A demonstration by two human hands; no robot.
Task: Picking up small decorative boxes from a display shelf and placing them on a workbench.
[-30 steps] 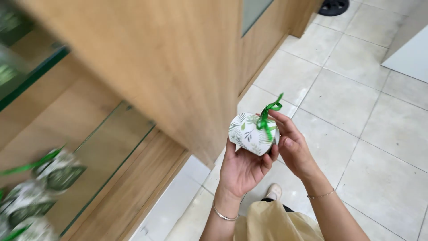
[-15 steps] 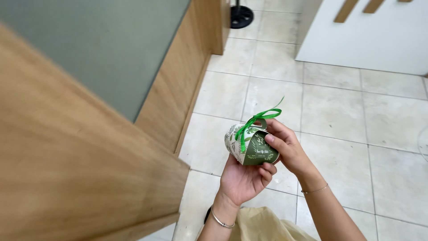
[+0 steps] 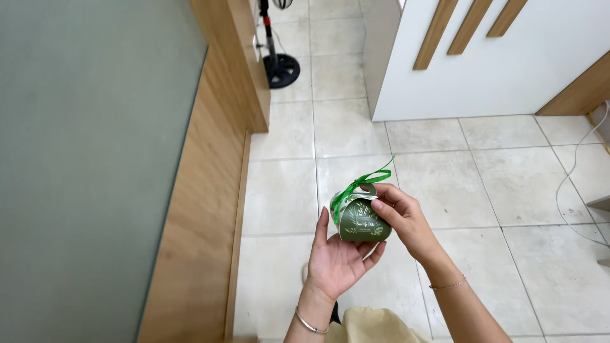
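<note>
You are cradling a small favour box [image 3: 362, 223] just below the centre of the frame, over the pale floor tiles [image 3: 483, 184]. Your left hand [image 3: 340, 260] is lying open beneath it, palm up, with the fingers curving round the box's base and the thumb rising along its left side, so the box is resting on your palm rather than being squeezed. Your right hand [image 3: 400, 219] is coming in from the right and pinching the box's upper edge between thumb and forefinger, close to where the green ribbon [image 3: 359, 184] is tied; that grip is steadying the top while the palm carries the weight.

The box is dark green with a pale leaf pattern and rounded flaps meeting at the top. The ribbon is looping through those flaps and trailing up and to the right. The flaps are standing closed or nearly so, and you cannot see inside, so what it contains cannot be told.

A wooden panel [image 3: 203, 190] with a frosted glass pane [image 3: 89, 159] is filling the left of the frame. A white cabinet with wooden slats [image 3: 483, 57] is sitting at the upper right, a black stand base [image 3: 281, 68] at the upper centre, and a white cable [image 3: 572, 184] is trailing along the right edge.
</note>
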